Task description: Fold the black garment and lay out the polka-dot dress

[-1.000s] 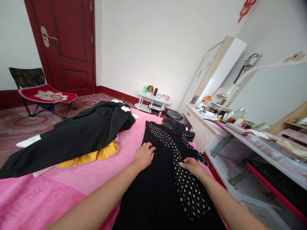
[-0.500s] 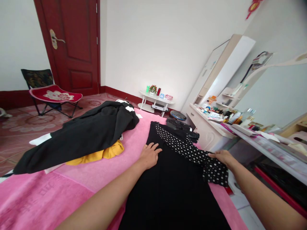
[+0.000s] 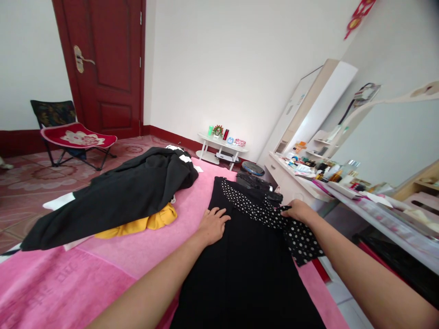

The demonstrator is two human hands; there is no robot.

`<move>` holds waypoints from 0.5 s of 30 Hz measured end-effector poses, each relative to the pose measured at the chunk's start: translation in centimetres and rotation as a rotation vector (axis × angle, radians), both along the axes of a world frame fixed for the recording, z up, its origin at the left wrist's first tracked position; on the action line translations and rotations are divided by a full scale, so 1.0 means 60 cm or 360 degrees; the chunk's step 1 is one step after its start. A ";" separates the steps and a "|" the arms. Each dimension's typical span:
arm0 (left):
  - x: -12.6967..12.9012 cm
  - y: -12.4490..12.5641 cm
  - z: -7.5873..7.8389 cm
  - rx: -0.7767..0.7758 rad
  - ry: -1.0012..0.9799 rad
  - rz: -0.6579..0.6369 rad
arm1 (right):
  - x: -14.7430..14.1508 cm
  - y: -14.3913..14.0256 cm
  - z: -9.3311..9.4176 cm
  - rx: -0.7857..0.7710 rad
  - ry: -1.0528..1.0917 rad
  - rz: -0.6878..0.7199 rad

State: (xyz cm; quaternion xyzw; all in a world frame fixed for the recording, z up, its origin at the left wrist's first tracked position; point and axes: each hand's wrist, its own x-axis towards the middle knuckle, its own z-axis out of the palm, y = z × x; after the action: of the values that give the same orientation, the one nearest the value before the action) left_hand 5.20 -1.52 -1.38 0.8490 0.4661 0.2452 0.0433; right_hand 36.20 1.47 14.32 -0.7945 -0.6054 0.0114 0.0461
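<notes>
**Black garment laid flat on pink bed cover, both hands on the fabric**

The black garment [image 3: 247, 269] lies spread lengthwise on the pink bed cover [image 3: 68, 283], near the bed's right edge. A polka-dot strip [image 3: 274, 219], black with white dots, runs from the garment's far end toward the right edge.

Left hand [image 3: 212, 225]: palm down, fingers spread and flat on the garment's left edge. Nothing is gripped; the hand only presses the cloth.

Right hand [image 3: 299, 211]: rests on the polka-dot strip at the garment's right side. The fingers appear curled onto the strip, but a closed pinch cannot be confirmed from this view.

To the left, well apart from the hands, a black coat [image 3: 113, 196] lies in a heap over a yellow garment [image 3: 151, 223].

Beside the bed on the right stands a white dressing table [image 3: 298, 185] crowded with small bottles. A small white side table [image 3: 221, 148] stands against the far wall. A red door [image 3: 109, 64] and a folding chair [image 3: 68, 135] occupy the far left.

Faint embossed characters show on the bed cover; none can be read. No brand or label is legible.
</notes>
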 end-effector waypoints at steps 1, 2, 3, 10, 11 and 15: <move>0.001 0.002 -0.002 -0.0007 -0.0011 -0.0012 | -0.004 0.000 0.011 0.0086 0.0002 -0.0005; 0.001 0.004 -0.005 -0.0018 -0.0039 -0.0027 | -0.013 -0.001 0.026 0.0204 0.0012 0.0001; 0.001 0.007 -0.007 -0.0037 -0.0091 -0.0042 | -0.027 -0.004 0.043 0.0352 0.0022 0.0016; -0.020 0.030 -0.021 -0.0449 -0.1233 -0.0106 | -0.235 -0.111 0.072 0.0898 -0.0022 0.0714; -0.024 0.032 -0.021 -0.0468 -0.1323 -0.0072 | -0.264 -0.139 0.052 0.0708 0.0013 0.0964; -0.035 0.035 -0.023 -0.0526 -0.1606 0.0028 | -0.311 -0.230 -0.046 0.0141 0.0242 0.1524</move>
State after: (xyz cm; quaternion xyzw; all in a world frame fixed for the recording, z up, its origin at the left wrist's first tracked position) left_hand 3.13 0.56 -2.73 0.6033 0.4269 0.5469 0.3933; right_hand 17.57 -12.31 11.54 -0.4209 -0.8977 0.0634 0.1135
